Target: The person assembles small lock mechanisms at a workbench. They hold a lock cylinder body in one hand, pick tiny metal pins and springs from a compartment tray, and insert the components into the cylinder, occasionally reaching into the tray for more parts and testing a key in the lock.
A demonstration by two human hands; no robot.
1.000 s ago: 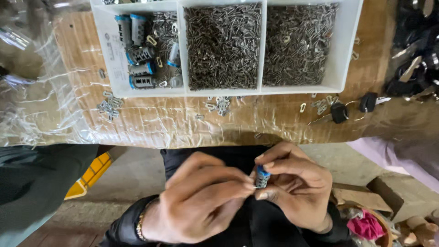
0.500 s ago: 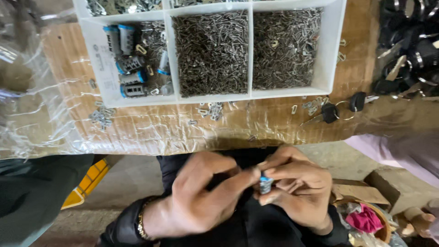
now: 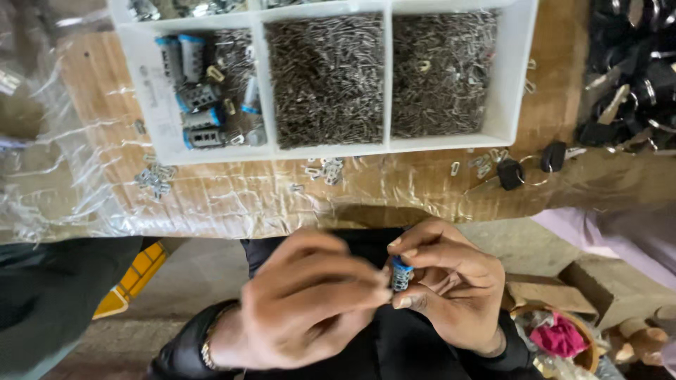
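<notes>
I saw a ribbed grey metal cylinder with a glossy blue plastic cap [image 3: 402, 274], and crinkled shiny clear film over the brown wooden surface [image 3: 232, 197].

A small assembly workshop: a white divided tray [image 3: 517, 84] of tiny metal parts [image 3: 327, 77] on a plastic-covered bench [image 3: 232, 197].

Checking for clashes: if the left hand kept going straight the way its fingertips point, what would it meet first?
The left hand points right, and first meets the small blue-capped grey metal cylinder pinched in the right hand. Its fingertips look already at it, though blur hides actual contact.
</notes>
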